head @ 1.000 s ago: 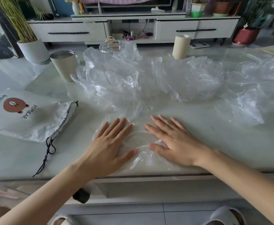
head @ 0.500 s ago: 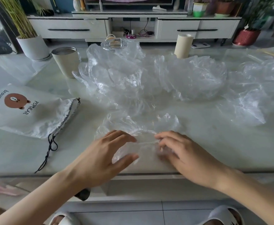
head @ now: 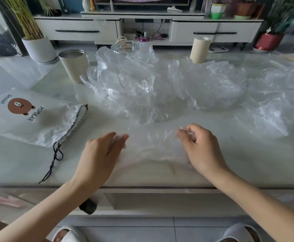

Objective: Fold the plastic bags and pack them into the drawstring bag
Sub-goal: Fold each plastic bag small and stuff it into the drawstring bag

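Marble-patterned pale table top (head: 247, 163) fills most of the head view, its near edge running left to right just before the person's wrists. Across its middle and far right sprawls a heap of crumpled clear plastic bags (head: 160, 88), loose and puffed up. At the left lies a white fabric drawstring bag printed with a brown bear (head: 33, 117), flat on the table. Its long axis runs roughly left to right, and its gathered mouth points right, toward the hands. Its black cord (head: 55, 158) trails toward the near edge.

In front of the heap and near the table's front edge, one thin clear plastic bag (head: 153, 144) is stretched between the two hands, its long axis left to right, parallel with that edge. Its outline is blurred.

The left hand (head: 99, 158) holds the bag's left end, fingers pressed together and bent over the film; the thumb is hidden. The right hand (head: 200, 149) pinches the right end, fingers curled against the thumb.

Behind the heap, a beige tumbler with a metal rim (head: 74, 65) stands upright at the left. A beige cylinder (head: 199, 49) stands upright further right.
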The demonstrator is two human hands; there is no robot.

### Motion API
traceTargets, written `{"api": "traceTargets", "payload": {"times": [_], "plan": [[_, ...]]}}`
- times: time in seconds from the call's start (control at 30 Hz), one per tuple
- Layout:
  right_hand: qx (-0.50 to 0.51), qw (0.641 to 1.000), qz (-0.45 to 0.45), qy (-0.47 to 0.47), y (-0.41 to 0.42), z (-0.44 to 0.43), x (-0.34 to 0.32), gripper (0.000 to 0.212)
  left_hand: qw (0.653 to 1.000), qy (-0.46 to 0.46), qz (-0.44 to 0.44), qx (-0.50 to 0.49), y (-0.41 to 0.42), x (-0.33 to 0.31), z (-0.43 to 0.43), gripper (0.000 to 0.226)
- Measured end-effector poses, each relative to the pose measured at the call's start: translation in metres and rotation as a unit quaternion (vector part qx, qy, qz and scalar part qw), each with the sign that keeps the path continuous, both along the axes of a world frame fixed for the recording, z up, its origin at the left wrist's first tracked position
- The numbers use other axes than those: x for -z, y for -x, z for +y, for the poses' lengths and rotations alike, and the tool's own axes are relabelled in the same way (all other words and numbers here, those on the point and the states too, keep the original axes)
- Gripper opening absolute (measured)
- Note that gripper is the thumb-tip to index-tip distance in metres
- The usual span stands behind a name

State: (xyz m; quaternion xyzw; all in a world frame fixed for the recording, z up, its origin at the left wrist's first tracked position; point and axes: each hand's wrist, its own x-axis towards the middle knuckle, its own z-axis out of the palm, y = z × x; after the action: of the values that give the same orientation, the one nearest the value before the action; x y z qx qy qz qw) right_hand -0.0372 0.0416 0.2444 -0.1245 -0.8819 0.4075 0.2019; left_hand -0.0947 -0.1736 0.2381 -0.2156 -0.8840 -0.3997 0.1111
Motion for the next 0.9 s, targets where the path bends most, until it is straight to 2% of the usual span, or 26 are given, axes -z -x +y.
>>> {"api": "traceTargets", "payload": {"times": [0.13,0.2,0.27,0.4,0.5,0.57,0.6,0.67,0.7,0.73,0.77,0.83,0.9], "plan": [[0.037,0.978,-0.086,-0.186,0.008,-0.004,0.000,0.025,0.983,0.154,-0.028,-0.100,0.004,-0.001,0.000,0.030],[0.040,0.956,-0.110,-0.268,0.006,-0.003,0.000,0.029,0.968,0.215,-0.028,-0.128,0.001,-0.005,-0.002,0.037],[0.049,0.938,-0.113,-0.326,0.004,-0.001,0.002,0.033,0.958,0.252,0.009,-0.138,0.000,-0.004,-0.006,0.044],[0.053,0.931,-0.075,-0.354,0.008,0.012,0.010,0.026,0.966,0.236,0.094,-0.055,0.004,0.009,-0.013,0.037],[0.062,0.925,-0.092,-0.364,0.014,0.024,0.012,0.012,0.990,0.132,0.009,-0.039,0.004,0.002,-0.008,0.031],[0.048,0.940,-0.104,-0.320,0.017,0.032,0.007,0.017,0.992,0.013,-0.111,-0.059,0.004,-0.009,-0.005,0.028],[0.039,0.963,-0.076,-0.257,0.018,0.034,-0.001,0.017,0.980,-0.063,-0.186,-0.043,0.005,-0.015,-0.006,0.027],[-0.028,0.999,-0.030,-0.036,0.017,0.032,-0.027,0.014,0.925,-0.203,-0.317,0.042,0.004,-0.033,-0.007,0.025],[-0.098,0.990,-0.038,0.093,0.014,0.027,-0.043,0.022,0.907,-0.212,-0.353,0.086,0.002,-0.041,-0.008,0.026],[-0.181,0.959,-0.066,0.208,0.009,0.020,-0.055,0.036,0.899,-0.189,-0.373,0.127,-0.001,-0.048,-0.007,0.027],[-0.252,0.922,-0.111,0.273,0.004,0.013,-0.064,0.050,0.895,-0.159,-0.384,0.162,-0.002,-0.052,-0.007,0.028],[-0.363,0.870,-0.215,0.255,-0.003,-0.003,-0.067,0.069,0.887,-0.107,-0.390,0.222,-0.003,-0.057,-0.003,0.025],[-0.401,0.846,-0.283,0.207,-0.004,-0.013,-0.058,0.065,0.888,-0.047,-0.374,0.265,-0.003,-0.060,0.002,0.024]]}}
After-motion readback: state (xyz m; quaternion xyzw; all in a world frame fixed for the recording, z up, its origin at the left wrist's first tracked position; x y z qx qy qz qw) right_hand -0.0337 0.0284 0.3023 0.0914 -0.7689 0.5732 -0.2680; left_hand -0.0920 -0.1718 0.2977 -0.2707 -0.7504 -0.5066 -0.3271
